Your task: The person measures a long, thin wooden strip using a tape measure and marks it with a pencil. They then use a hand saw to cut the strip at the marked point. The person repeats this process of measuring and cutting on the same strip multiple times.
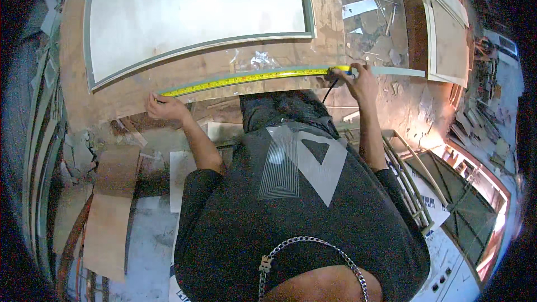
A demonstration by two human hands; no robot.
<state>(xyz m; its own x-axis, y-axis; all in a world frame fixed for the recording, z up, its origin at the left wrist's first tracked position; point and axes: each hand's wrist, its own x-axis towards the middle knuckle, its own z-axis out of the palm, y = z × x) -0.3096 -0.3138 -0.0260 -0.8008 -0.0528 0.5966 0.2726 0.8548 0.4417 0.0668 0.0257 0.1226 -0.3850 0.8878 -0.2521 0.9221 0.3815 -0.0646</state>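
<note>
A tape measure [243, 80] is drawn out from left to right along the front edge of the wooden table, its yellow blade facing up. My left hand [166, 108] pinches the blade's left end; whether it also grips the strip there I cannot tell. At the other end, my right hand [362, 85] is closed around the tape's case, and a dark strap hangs below it. Along the blade lies a thin pale grey strip [400, 71], which sticks out past my right hand beyond the table's edge.
A large white panel with a grey-green frame [196, 11] lies on the table [75, 86]. Crumpled scraps [260, 60] sit between panel and tape. Wood offcuts litter the floor, and a board [114, 212] leans at left. Metal frames [456, 204] stand at right.
</note>
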